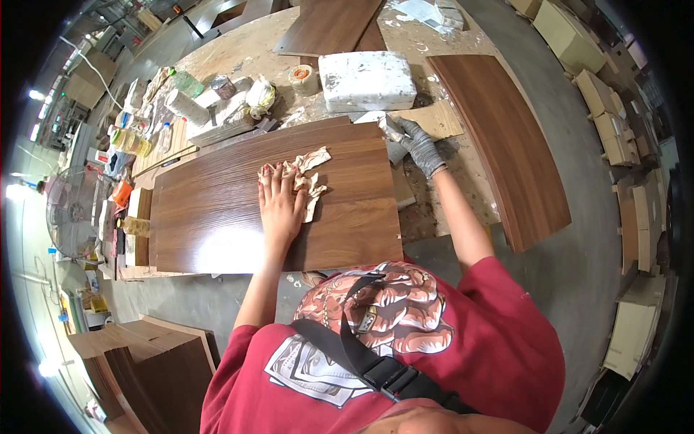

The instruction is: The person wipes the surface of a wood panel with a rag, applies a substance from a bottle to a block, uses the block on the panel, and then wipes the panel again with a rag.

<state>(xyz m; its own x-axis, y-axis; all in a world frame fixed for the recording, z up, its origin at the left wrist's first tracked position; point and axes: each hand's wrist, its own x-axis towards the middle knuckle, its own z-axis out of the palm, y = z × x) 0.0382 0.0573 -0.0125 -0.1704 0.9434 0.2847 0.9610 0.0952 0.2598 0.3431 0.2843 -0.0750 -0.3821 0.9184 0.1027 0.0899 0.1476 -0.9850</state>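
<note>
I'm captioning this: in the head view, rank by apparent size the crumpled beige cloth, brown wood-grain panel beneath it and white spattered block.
Largest: brown wood-grain panel
Then: white spattered block
Smallest: crumpled beige cloth

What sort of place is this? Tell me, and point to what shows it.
Probably a furniture workshop or factory: dark wood-grain panels lie on a stained workbench, and cardboard cartons stand along the right side.

I can't read any text at this range. Red shirt (506, 325): banknote-style print (318, 370), lettering too small for me. Green bottle (186, 83), round tub (303, 81) on the surface (249, 52), cartons (570, 37) at right: I make out no wording.
</note>
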